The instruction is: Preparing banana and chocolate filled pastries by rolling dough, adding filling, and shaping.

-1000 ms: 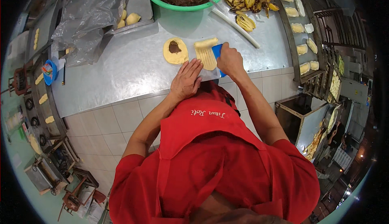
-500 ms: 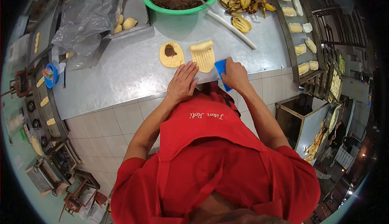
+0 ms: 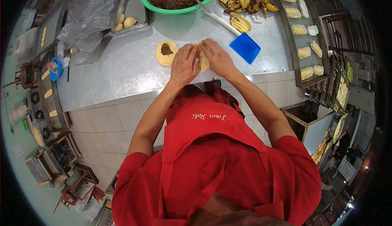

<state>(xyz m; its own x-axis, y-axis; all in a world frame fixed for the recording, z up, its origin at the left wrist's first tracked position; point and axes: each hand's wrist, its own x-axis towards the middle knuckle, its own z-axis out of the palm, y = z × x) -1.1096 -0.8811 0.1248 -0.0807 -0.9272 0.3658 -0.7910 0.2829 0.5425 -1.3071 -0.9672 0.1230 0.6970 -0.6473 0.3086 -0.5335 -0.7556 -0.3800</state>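
Observation:
Both my hands are at a slit piece of yellow dough [image 3: 203, 64] near the table's front edge. My left hand [image 3: 183, 64] covers its left side, fingers together and closed on its edge. From the right, my right hand [image 3: 219, 58] has its bent fingers closed on the dough's upper right part. The hands hide most of the piece. Left of them lies a round of dough [image 3: 163, 59] with a brown filling [image 3: 166, 49] on it. A blue flat scraper [image 3: 246, 48] lies on the table to the right of my right hand.
A green basin [image 3: 179, 10] of brown filling stands at the back with a white-handled utensil [image 3: 220, 23]. Banana peels [image 3: 249, 1] lie beside it. Trays hold shaped dough [image 3: 299, 29] at right and dough balls [image 3: 130, 21] at left, near a plastic sheet [image 3: 87, 26].
My right hand has let go of the blue scraper, now farther back on the table, and moved left onto the slit dough. My left hand has shifted forward and right onto it too.

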